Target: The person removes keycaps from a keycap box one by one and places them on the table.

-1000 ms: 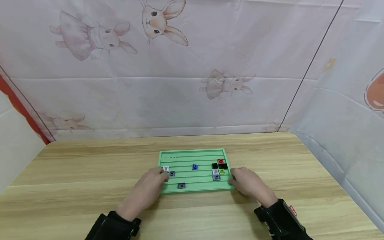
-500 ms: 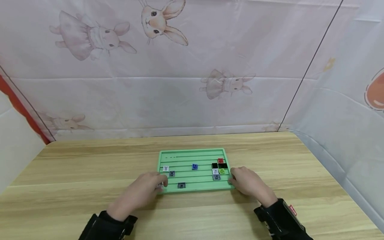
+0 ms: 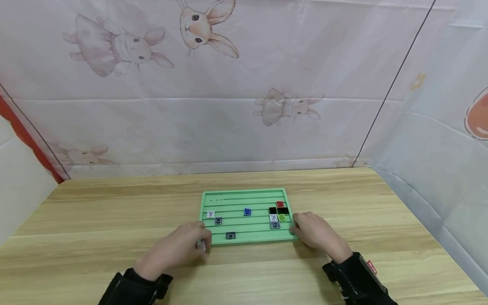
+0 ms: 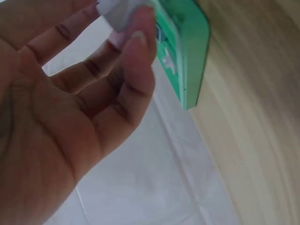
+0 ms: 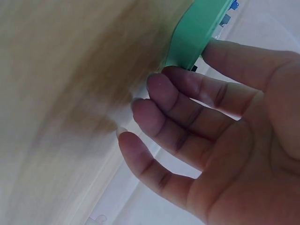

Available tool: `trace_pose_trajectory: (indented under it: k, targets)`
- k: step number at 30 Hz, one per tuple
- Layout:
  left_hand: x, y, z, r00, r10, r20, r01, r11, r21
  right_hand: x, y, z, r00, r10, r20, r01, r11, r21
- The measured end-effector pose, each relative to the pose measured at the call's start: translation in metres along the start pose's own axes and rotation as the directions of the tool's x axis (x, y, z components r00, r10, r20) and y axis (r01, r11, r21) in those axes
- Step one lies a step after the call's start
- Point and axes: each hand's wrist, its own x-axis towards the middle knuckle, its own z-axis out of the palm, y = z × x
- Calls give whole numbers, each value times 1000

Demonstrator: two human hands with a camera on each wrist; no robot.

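Observation:
A green grooved tray (image 3: pixel 248 192) lies on the table with several small square keycaps on it. My left hand (image 3: pixel 177 248) is at the tray's near left corner, pinching a pale grey keycap (image 4: pixel 119 13) between thumb and fingertips. In the left wrist view, a white piece with a cross shape (image 4: pixel 168 61) sits on the tray behind the fingers. At the right edge, my right hand (image 3: pixel 314 231) grips the tray with thumb and index finger; its other fingers (image 5: pixel 150 117) curl loosely beside it. Nearest the left hand on the tray are a white keycap (image 3: pixel 210 214) and two dark grey ones (image 3: pixel 218 220).
Toward the tray's right side a group of keycaps holds a red one (image 3: pixel 280 204), black ones (image 3: pixel 283 210) and a lime one (image 3: pixel 281 217). A blue keycap (image 3: pixel 247 212) sits mid-tray. Behind the wooden table (image 3: pixel 126 203) hangs a rabbit-print curtain (image 3: pixel 213 127).
My left hand has moved from the tray's left side toward its near left corner, with a pale keycap now visible in its fingers. The right hand has stayed at the tray's edge.

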Motion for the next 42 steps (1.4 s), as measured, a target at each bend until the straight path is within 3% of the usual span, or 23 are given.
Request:
trace_pose_trajectory:
  k: [11,20,29,42]
  targets:
    - [-1,3,4,998,-53,-39,56,995,81,-1,0,0,1000,1,2,-1,1000,-2]
    - [-2,20,9,982,-170,-86,180,975,128,0,0,0,1000,5,7,-5,1000,-11]
    - [-3,32,16,983,-105,-151,136,967,217,0,-1,-1,1000,7,13,-7,1000,-12]
    - [1,27,26,991,-83,-102,102,975,195,0,-1,-1,1000,-3,9,3,1000,-25]
